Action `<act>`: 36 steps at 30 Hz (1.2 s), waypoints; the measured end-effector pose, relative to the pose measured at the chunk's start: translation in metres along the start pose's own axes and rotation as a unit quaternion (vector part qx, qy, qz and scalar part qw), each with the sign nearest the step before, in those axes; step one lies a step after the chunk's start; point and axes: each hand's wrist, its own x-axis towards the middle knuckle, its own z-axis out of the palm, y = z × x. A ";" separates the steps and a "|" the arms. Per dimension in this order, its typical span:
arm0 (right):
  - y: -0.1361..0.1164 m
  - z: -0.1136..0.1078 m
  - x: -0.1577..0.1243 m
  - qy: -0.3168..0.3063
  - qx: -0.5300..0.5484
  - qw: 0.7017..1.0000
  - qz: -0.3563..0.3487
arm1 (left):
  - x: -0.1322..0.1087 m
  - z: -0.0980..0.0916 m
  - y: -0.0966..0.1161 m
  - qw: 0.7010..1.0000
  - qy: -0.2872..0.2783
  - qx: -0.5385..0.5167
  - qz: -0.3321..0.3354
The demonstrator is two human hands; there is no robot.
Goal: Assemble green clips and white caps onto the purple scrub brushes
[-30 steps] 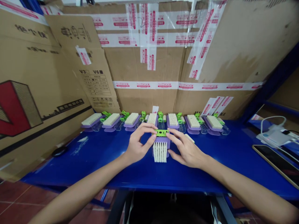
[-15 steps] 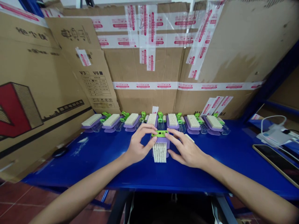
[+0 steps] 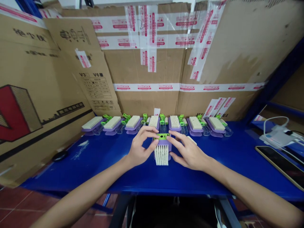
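A purple scrub brush with rows of cream bristles sits on the blue table in front of me, bristles facing me. Across its far end lies a bright green plastic piece with a dark hole in the middle. My left hand is closed, thumb and fingertips pinching the green piece's left end. Fingers of my right hand press on its right end, while the lower ones rest along the brush's purple right side. Just beyond my right hand, a small pale object is mostly hidden.
Along the back stands a row of several similar brushes with green clips and clear plastic parts. Cardboard walls the back and left. A phone and a white charger with cables lie at right; a dark round object is at left.
The view has shifted very slightly. Both hands keep the same hold on the brush and its green piece.
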 end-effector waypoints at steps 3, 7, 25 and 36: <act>0.000 0.000 0.000 0.001 -0.006 1.000 -0.004 | 0.000 0.000 0.000 1.000 -0.004 0.008 0.009; -0.001 0.000 0.001 0.008 -0.015 1.000 -0.010 | 0.001 -0.001 0.000 1.000 -0.005 0.021 0.018; -0.002 -0.001 0.002 0.010 -0.027 0.999 -0.017 | 0.002 -0.003 0.001 0.993 -0.023 0.049 0.105; -0.001 0.000 0.001 0.007 -0.015 1.000 -0.014 | 0.000 -0.002 0.000 0.993 -0.019 0.038 0.110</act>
